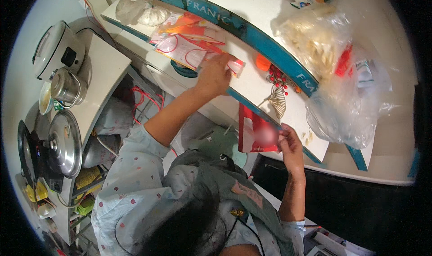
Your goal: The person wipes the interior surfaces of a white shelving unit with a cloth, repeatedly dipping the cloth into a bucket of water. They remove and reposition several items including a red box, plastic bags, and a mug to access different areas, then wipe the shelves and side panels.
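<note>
My left hand [217, 74] is at the edge of a narrow white shelf, its fingers closed on an orange-and-white plastic packet [186, 50]. More flat orange packets [191, 21] lie heaped behind it. My right hand [291, 149] pinches the right side of a red packet [261, 129], which hangs below the shelf's front edge. Part of the red packet's face is blurred. Between my hands, a gold fan-shaped ornament [276, 102] and a sprig of red berries [280, 83] rest on the shelf.
Clear plastic bags [342, 107] bulge at the right end of the shelves. Knotted pale bags [153, 15] lie at the far left. A white cooker [60, 51], a metal pot [67, 86] and a steel lid [65, 143] stand on the left counter. A greenish stool [216, 146] is below.
</note>
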